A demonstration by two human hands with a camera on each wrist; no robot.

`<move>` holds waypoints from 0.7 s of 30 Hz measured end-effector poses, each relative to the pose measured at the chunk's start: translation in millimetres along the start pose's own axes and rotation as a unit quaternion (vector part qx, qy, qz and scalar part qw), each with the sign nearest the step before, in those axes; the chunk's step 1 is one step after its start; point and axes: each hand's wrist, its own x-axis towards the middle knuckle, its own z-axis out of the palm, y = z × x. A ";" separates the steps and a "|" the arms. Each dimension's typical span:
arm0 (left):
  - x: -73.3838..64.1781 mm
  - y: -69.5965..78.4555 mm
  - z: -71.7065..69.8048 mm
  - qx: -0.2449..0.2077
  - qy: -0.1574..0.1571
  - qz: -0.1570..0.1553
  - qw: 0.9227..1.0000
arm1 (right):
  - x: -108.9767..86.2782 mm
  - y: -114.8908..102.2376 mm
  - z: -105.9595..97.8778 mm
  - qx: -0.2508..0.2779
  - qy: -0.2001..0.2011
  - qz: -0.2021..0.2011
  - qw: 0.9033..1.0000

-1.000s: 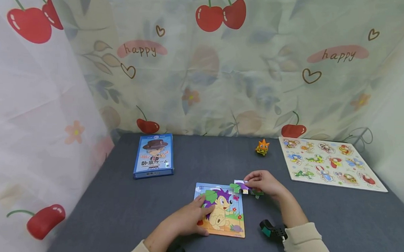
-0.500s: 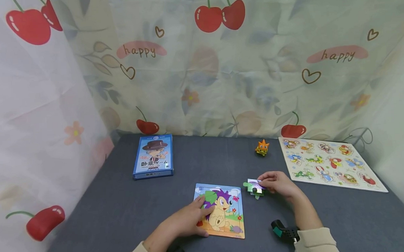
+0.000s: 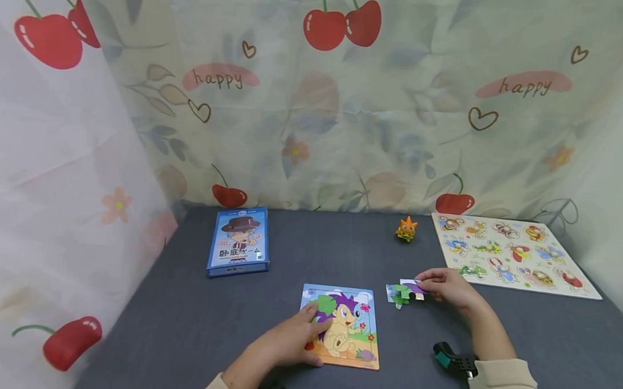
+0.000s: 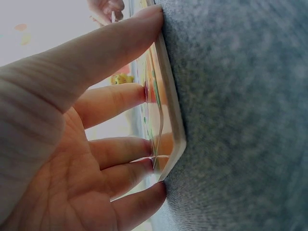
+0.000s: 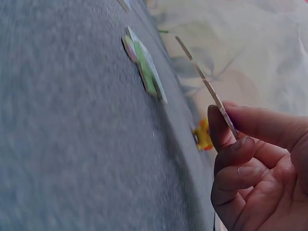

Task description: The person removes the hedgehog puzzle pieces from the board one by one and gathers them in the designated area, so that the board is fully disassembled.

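A puzzle board [image 3: 349, 330] with a purple-haired hedgehog picture lies flat at the near middle of the table. My left hand [image 3: 288, 339] rests on its left side, fingers spread; in the left wrist view the fingertips touch the picture and the thumb [image 4: 110, 45] lies along the board's edge. To the right of the board, my right hand [image 3: 453, 288] pinches a purple and white puzzle piece [image 3: 410, 284] between thumb and fingers. Edge-on in the right wrist view, this puzzle piece [image 5: 207, 84] is off the table. A green puzzle piece [image 5: 147, 70] lies on the table below it.
A blue game box [image 3: 237, 241] lies back left. An orange spiky toy figure [image 3: 406, 229] stands at the back, left of a white insect board [image 3: 511, 250]. Patterned cloth [image 3: 309, 131] hangs behind the table. Near the right wrist is a black strap-like device [image 3: 453, 358].
My right hand has moved rightward, away from the hedgehog board, carrying the pinched puzzle piece. More of the green piece on the table now shows. The left hand has stayed in place.
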 end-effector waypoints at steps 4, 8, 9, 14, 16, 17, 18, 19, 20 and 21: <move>-0.3 0.0 0.2 0.003 0.001 0.000 1.000 | -1.0 6.0 -4.4 -0.005 0.008 -0.004 1.000; -0.3 0.4 0.9 0.005 0.002 0.001 1.000 | -4.0 9.8 -9.3 -0.009 0.017 -0.005 1.000; 0.0 0.4 1.2 0.005 0.001 0.000 1.000 | -4.7 11.0 -10.8 -0.010 0.019 -0.004 1.000; 0.4 0.4 1.7 0.005 0.003 0.000 1.000 | -8.2 17.7 -17.8 -0.010 0.029 -0.004 1.000; 0.5 0.1 1.9 0.006 0.004 0.000 1.000 | -9.4 20.3 -19.8 -0.010 0.032 -0.005 0.999; 0.4 0.0 2.0 0.006 0.004 -0.001 1.000 | -9.7 21.5 -20.6 -0.008 0.033 -0.004 0.999; 0.3 -0.1 1.9 0.006 0.004 0.000 1.000 | -9.8 22.6 -21.3 -0.006 0.033 -0.004 0.999; 0.2 -0.2 2.0 0.006 0.004 -0.001 1.000 | -10.0 23.3 -21.7 -0.003 0.034 -0.004 0.999; 0.1 -0.2 1.9 0.006 0.004 -0.001 1.000 | -10.0 24.1 -22.1 0.000 0.034 -0.003 0.999; 0.0 -0.3 1.9 0.007 0.004 -0.001 1.000 | -10.1 24.7 -22.4 0.002 0.035 -0.001 0.999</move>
